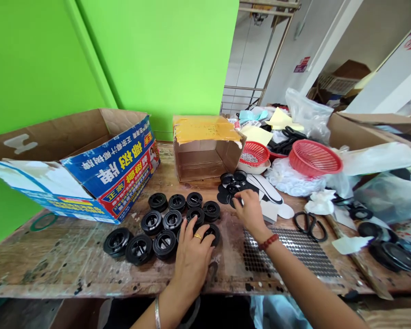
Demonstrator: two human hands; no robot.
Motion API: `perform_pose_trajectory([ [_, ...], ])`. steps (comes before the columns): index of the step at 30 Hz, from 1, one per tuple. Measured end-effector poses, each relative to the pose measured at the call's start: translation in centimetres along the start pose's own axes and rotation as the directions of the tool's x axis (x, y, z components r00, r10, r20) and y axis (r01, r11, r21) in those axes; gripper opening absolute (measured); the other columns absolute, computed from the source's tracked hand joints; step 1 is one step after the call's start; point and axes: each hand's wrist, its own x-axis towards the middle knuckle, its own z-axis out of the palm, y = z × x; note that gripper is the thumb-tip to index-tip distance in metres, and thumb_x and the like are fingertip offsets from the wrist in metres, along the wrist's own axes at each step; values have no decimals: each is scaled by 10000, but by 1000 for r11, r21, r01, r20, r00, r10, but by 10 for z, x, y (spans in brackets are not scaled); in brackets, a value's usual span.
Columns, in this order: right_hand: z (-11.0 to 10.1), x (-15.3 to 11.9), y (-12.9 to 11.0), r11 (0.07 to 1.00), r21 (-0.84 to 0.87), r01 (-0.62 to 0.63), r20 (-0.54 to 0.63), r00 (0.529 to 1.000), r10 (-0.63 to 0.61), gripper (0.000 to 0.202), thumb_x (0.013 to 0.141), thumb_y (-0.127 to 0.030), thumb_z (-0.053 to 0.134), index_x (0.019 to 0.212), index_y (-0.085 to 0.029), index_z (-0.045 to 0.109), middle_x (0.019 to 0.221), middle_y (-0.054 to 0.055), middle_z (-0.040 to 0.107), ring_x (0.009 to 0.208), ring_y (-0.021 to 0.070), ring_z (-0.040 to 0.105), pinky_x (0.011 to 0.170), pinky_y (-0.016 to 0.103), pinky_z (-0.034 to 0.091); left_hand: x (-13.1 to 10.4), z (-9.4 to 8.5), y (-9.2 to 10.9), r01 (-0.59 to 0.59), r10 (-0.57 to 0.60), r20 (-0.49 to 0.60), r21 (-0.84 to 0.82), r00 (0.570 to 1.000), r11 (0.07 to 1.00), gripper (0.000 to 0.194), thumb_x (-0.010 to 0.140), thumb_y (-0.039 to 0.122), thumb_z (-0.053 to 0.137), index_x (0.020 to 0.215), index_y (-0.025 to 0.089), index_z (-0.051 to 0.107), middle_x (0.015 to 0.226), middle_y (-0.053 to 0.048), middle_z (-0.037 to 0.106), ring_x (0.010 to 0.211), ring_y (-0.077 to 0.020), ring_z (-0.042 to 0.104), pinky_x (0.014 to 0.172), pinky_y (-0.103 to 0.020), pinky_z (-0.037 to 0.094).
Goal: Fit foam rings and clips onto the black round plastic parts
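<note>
Several round black plastic parts (172, 221), with ring-shaped rims and a bar across the middle, stand in rough rows on the wooden table. My left hand (194, 249) lies over the nearer right ones, fingers spread, touching or partly covering a round part (213, 235). My right hand (250, 214) reaches to a small heap of thin black discs (224, 194) and black round pieces (233, 180). Its thumb and fingertips are drawn together at the heap's edge; what is between them is too small to make out. Beside that hand lie white and black flat sole-shaped pieces (266, 187).
A blue printed carton (119, 169) stands at left, a smaller open carton (205, 160) at the back. Red baskets (315, 157) and plastic bags (308, 114) crowd the right. Black-handled scissors (310, 226) lie near a dotted sheet (287, 251) and a wooden stick (359, 265).
</note>
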Motion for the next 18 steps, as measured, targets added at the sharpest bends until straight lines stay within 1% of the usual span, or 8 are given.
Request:
perform_pose_trajectory([
  [3,4,26,21,995,13,-97,0,995,97,167,815,-229,560,921,-144,656,980,144,606,947,282,537,873,455,444,1,3,0,46,-46,0,3,999,999,217,795,50,658,939,203,712,1165,-64,713,1262,-368,520,1100,-672,366],
  [6,9,38,30,983,74,-167,59,985,163,115,798,-232,562,789,-156,647,861,118,628,817,246,571,807,407,465,0,4,1,56,-56,-2,-11,998,998,224,805,44,632,937,207,712,1167,-74,716,1258,-363,529,1095,-689,355],
  [9,5,35,30,958,173,-228,105,972,212,186,842,-295,529,747,-170,630,706,67,617,673,205,571,700,359,487,-2,3,0,52,-52,4,-61,999,997,263,800,43,621,975,220,709,1177,-82,712,1288,-357,512,1109,-690,334],
  [13,-20,13,20,900,331,-283,174,956,237,339,898,-461,491,911,-164,653,665,34,630,565,172,579,549,301,500,-6,-5,-6,90,-94,-5,-265,996,960,313,838,146,635,1135,240,672,1280,-102,653,1342,-331,476,1118,-622,371],
  [15,-39,-3,9,861,428,-274,227,955,191,364,889,-506,543,955,-171,669,705,31,653,597,166,599,568,291,519,-7,-13,-8,172,-187,10,-437,982,883,309,857,241,642,1165,257,663,1326,-111,611,1317,-313,506,1100,-554,418],
  [16,-49,-11,2,836,480,-265,268,952,147,355,888,-504,572,976,-178,680,747,35,671,624,162,605,590,288,526,-6,-18,-8,227,-255,23,-539,967,811,315,862,297,645,1174,259,658,1337,-117,596,1298,-303,524,1089,-518,437],
  [17,-59,-18,-6,809,531,-253,316,945,88,332,893,-487,593,992,-186,691,794,38,686,644,156,607,605,282,528,-5,-23,-6,284,-336,46,-648,941,707,355,857,364,652,1195,256,644,1339,-123,586,1267,-293,549,1068,-481,460],
  [18,-68,-25,-15,786,570,-239,369,929,14,297,905,-460,603,995,-194,702,837,41,695,661,149,608,617,275,526,-2,-29,-3,339,-423,88,-751,902,566,434,841,445,662,1226,249,620,1322,-131,588,1208,-286,590,1020,-450,499],
])
